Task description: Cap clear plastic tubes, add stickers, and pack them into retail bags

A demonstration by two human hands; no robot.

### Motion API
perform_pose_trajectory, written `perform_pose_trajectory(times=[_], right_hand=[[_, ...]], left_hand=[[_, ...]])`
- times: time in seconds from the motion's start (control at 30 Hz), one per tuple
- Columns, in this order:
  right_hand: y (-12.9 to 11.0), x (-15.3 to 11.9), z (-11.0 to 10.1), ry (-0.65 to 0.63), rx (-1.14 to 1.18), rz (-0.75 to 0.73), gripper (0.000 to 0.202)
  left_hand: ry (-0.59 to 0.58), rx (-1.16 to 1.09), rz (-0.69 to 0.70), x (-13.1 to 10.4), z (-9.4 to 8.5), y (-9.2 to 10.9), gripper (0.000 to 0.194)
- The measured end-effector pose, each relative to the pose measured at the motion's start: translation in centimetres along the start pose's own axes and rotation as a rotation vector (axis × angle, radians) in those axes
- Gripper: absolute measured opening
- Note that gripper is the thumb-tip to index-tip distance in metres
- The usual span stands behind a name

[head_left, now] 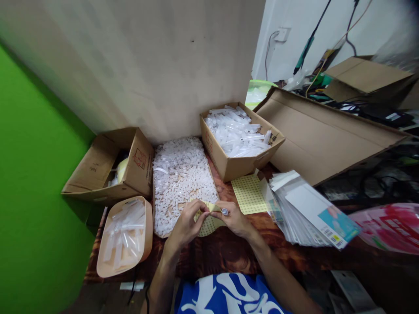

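Over the front of the table my left hand (190,218) is closed, pinching a bent yellow sticker sheet (208,225). My right hand (236,221) meets it fingertip to fingertip at the sheet's upper edge. Wrapped in the right fingers is a small clear plastic tube (224,211), its round end facing me. Whether a sticker sits between the fingertips is too small to tell. Just beyond my hands lies a shallow cardboard tray (214,185) covered with many small white plastic pieces (183,174).
A carton (225,163) of clear tubes stands behind on the right. Another sticker sheet (248,194) lies before it, beside a stack of plastic packaging sleeves (304,213). At left are a peach tub (148,231) holding tubes and an open carton (127,183). A cardboard panel (321,135) leans at right.
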State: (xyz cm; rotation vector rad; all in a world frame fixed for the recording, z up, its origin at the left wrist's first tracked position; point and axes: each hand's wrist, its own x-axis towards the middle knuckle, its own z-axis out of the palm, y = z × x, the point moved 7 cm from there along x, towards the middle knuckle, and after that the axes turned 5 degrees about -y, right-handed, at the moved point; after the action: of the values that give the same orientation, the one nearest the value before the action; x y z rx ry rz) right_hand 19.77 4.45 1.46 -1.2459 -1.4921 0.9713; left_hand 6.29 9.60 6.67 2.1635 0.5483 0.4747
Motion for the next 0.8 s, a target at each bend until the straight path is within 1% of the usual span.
perform_pose_trajectory(times=[0.13, 0.23, 0.33, 0.4, 0.43, 0.5, 0.57, 0.63, 0.7, 0.8], right_hand=[[0.3, -0.1, 0.0, -0.014, 0.045, 0.065, 0.040], [1.4, -0.3, 0.3, -0.002, 0.191, 0.236, 0.042], [2.8, -0.8, 0.5, 0.085, 0.340, 0.403, 0.057], [3.4, -1.0, 0.3, 0.140, 0.323, 0.448, 0.063], [3.5, -1.1, 0.1, 0.159, 0.260, 0.451, 0.062], [3.1, -1.0, -0.4, 0.173, 0.034, 0.397, 0.054], [2.0, -0.8, -0.6, 0.158, -0.209, 0.278, 0.046], [0.9, -0.6, -0.3, 0.128, -0.374, 0.152, 0.044], [0.2, -0.6, 0.0, 0.125, -0.456, 0.070, 0.045], [-0.1, -0.5, 0.4, 0.129, -0.499, 0.022, 0.045]], left_hand=[[-0.048, -0.049, -0.049, 0.0, 0.1, -0.2, 0.014], [-0.047, -0.124, -0.091, -0.1, 0.3, -1.2, 0.015], [-0.021, -0.262, -0.136, -0.4, 0.7, -2.7, 0.017], [0.020, -0.374, -0.148, -0.5, 1.0, -3.4, 0.020], [0.046, -0.422, -0.146, -0.5, 1.0, -3.6, 0.022], [0.082, -0.485, -0.141, -0.3, 1.1, -3.5, 0.025], [0.082, -0.496, -0.143, 0.0, 1.2, -2.9, 0.026], [0.063, -0.470, -0.143, 0.4, 1.4, -2.2, 0.024], [0.049, -0.424, -0.139, 0.8, 1.6, -1.6, 0.020], [0.042, -0.370, -0.135, 1.0, 1.9, -1.3, 0.017]])
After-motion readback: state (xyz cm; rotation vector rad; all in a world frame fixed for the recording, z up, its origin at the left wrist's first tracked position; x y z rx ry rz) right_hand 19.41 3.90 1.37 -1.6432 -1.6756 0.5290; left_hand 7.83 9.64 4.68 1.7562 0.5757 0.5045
